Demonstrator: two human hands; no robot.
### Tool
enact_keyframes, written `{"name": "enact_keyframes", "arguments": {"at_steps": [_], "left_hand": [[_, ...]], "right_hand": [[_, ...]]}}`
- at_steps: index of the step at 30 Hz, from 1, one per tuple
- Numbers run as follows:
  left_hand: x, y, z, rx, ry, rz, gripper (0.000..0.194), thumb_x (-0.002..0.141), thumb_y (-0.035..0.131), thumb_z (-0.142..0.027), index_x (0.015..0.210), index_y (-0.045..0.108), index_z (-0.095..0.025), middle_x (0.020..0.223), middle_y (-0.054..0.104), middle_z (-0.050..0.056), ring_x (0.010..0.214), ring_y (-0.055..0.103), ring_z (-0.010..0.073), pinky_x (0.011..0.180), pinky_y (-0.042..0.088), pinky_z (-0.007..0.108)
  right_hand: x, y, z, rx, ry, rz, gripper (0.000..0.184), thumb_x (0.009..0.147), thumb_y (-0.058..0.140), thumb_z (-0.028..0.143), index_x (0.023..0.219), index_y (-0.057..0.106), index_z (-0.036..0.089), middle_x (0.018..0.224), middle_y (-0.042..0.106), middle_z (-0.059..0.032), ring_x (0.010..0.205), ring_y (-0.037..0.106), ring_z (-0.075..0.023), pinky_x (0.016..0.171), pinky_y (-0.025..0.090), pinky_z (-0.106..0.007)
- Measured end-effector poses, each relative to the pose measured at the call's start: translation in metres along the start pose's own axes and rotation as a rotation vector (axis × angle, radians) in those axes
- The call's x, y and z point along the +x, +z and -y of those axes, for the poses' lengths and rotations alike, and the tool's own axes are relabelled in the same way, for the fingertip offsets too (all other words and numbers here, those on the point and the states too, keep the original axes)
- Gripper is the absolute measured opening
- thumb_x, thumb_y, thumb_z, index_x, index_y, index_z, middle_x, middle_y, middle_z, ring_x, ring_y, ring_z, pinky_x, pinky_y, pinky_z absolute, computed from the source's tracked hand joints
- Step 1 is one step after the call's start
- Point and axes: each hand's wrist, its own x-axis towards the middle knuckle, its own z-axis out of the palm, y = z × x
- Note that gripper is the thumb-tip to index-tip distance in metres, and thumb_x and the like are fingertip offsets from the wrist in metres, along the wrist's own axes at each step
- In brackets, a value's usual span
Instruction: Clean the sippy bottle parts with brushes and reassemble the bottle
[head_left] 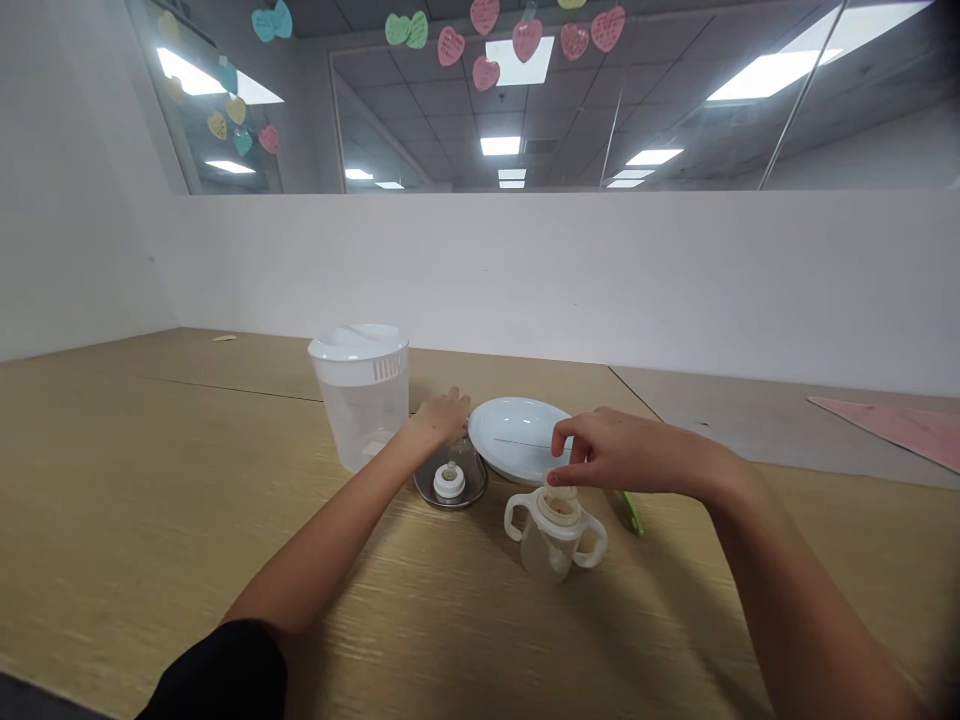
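Left hand [441,418] curled over the top of a clear dome cover [461,462], just front-left of the white plate [501,420]; fingers lying on the dome, clench or mere touch impossible to tell. Palm-down placement, likely for steadying the cover on its dark round base [450,497]. White teat collar [448,482] visible inside the dome. Right hand [622,450]: thumb and fingertips pinched on the neck of a two-handled clear sippy cup [544,550], directly in front of the plate; exact part gripped partly hidden. Fingertip hold probably suited to small fittings at the cup's top. Clear pitcher with white lid [360,400] left of the plate. Green strip [631,512] just front-right of the plate. Pink sheet [892,430] well right of the plate.
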Motion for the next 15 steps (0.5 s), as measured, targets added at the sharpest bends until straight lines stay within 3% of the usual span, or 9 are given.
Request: {"name": "enact_keyframes", "arguments": {"at_steps": [2, 7, 15], "left_hand": [[-0.001, 0.0018, -0.0017, -0.004, 0.017, -0.047, 0.04, 0.084, 0.043, -0.028, 0.122, 0.044, -0.013, 0.129, 0.044, 0.021, 0.107, 0.053, 0.0282, 0.083, 0.044, 0.038], [-0.0036, 0.0022, -0.0055, -0.025, 0.092, 0.047, 0.036, 0.083, 0.047, -0.024, 0.118, 0.048, -0.017, 0.111, 0.061, 0.014, 0.094, 0.061, 0.0222, 0.074, 0.048, 0.029], [0.0022, 0.0017, -0.0047, 0.057, -0.024, 0.157, 0.021, 0.082, 0.048, -0.017, 0.094, 0.064, -0.012, 0.103, 0.065, 0.014, 0.091, 0.062, 0.0234, 0.072, 0.049, 0.029]], "right_hand": [[-0.0004, -0.001, 0.0005, -0.003, 0.0, -0.005, 0.04, 0.072, 0.052, 0.057, 0.088, 0.062, 0.022, 0.085, 0.065, -0.0042, 0.067, 0.058, -0.0178, 0.055, 0.039, -0.028], [-0.0009, -0.0021, 0.001, 0.011, -0.001, -0.004, 0.038, 0.074, 0.052, 0.053, 0.094, 0.061, 0.023, 0.086, 0.065, -0.0034, 0.068, 0.059, -0.0179, 0.056, 0.04, -0.028], [-0.0006, -0.0021, 0.0009, 0.015, 0.02, -0.004, 0.041, 0.073, 0.051, 0.055, 0.097, 0.06, 0.022, 0.088, 0.066, -0.0041, 0.07, 0.059, -0.0178, 0.055, 0.039, -0.027]]}}
